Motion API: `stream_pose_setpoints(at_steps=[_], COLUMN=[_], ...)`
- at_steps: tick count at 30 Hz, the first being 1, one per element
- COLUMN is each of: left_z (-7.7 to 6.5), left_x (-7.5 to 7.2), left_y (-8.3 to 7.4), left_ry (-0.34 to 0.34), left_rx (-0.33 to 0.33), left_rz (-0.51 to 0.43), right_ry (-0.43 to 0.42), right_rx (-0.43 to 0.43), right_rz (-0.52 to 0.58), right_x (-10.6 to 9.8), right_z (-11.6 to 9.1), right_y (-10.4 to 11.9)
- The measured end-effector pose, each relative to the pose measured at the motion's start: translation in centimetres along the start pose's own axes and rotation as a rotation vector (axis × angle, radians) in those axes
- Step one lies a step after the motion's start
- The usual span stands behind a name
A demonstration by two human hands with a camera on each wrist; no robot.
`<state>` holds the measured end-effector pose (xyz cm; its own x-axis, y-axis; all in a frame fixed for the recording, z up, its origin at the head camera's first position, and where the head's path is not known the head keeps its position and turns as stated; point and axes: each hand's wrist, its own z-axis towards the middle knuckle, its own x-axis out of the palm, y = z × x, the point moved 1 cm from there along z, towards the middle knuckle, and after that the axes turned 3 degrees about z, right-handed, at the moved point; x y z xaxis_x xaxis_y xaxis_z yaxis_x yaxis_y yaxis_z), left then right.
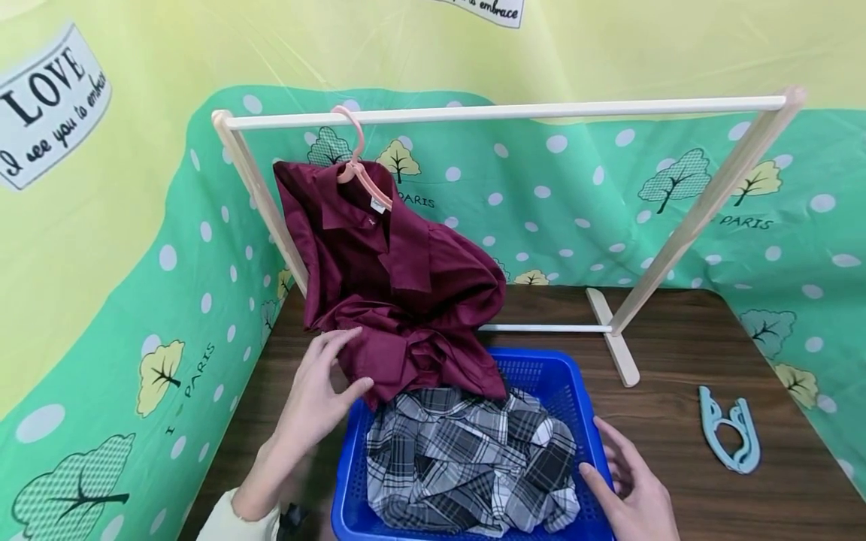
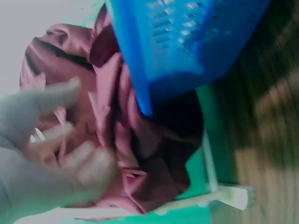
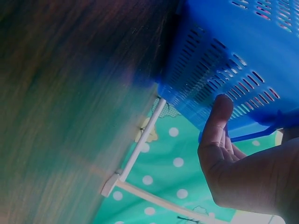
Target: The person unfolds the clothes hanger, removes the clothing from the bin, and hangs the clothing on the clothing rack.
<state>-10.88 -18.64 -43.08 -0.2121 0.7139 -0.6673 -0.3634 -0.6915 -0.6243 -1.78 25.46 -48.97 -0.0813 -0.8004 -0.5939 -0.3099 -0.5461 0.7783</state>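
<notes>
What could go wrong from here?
1. The maroon shirt seems to hang over the back edge of the blue basket; with the right hand at the rim, shifting the basket might drag it.
2. The pink hanger hooks over a smooth-looking bar; a tug could slide it.

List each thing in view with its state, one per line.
Pale wooden garment rack: standing upright.
Maroon collared fabric shirt: hanging, lower part bunched.
Pink plastic hanger: hooked over the rack.
Blue perforated plastic basket: standing upright.
Black-and-white plaid cloth: crumpled inside the basket.
Light-blue plastic hanger: folded, lying flat.
Left hand: fingers spread, beside the shirt.
Right hand: thumb straight, at the basket's side.
</notes>
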Motion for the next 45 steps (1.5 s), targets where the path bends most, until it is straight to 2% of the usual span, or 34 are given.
stream_pose_setpoints(at_steps=[2, 5, 7, 10, 14, 22, 25, 31, 33, 36, 42, 45], left_z=[0.4, 1.1, 1.3, 1.5, 1.9, 2.8, 3.3, 4.2, 4.5, 4.8, 5.4, 5.5], left_x=[0.3, 0.8, 1.2, 1.6, 1.9, 2.5, 2.7, 2.8, 2.9, 2.9, 3.0, 3.3], left_y=[0.9, 2.5, 3.4, 4.2, 4.5, 4.5, 4.9, 5.5, 5.7, 6.0, 6.3, 7.3], left_ry=[0.049, 0.119, 0.155, 0.206, 0.238, 0.213, 0.172, 0.074, 0.051, 0.008, -0.111, -0.097], left_rx=[0.104, 0.206, 0.241, 0.249, 0.220, 0.108, 0.114, 0.185, 0.180, 0.127, -0.039, -0.114], left_rz=[0.010, 0.029, 0.043, 0.039, 0.014, -0.048, -0.052, -0.055, -0.066, -0.070, -0.031, -0.020], right_ry=[0.005, 0.020, 0.033, 0.045, 0.041, 0.036, 0.039, 0.046, 0.041, 0.038, 0.043, 0.046], right_rx=[0.008, 0.023, 0.031, 0.038, 0.034, 0.043, 0.046, 0.054, 0.048, 0.040, 0.046, 0.052], right_rz=[-0.001, -0.001, 0.003, 0.004, 0.005, 0.008, 0.006, 0.006, 0.009, 0.012, 0.011, 0.008], right_x=[0.0, 0.0, 0.0, 0.0, -0.1, -0.1, -0.1, 0.0, 0.0, 0.0, 0.0, 0.0], right_z=[0.1, 0.2, 0.2, 0.3, 0.3, 0.2, 0.2, 0.3, 0.3, 0.2, 0.2, 0.3], right_y=[0.0, -0.1, -0.1, -0.1, -0.2, 0.0, 0.0, 0.0, 0.0, 0.0, 0.0, 0.0])
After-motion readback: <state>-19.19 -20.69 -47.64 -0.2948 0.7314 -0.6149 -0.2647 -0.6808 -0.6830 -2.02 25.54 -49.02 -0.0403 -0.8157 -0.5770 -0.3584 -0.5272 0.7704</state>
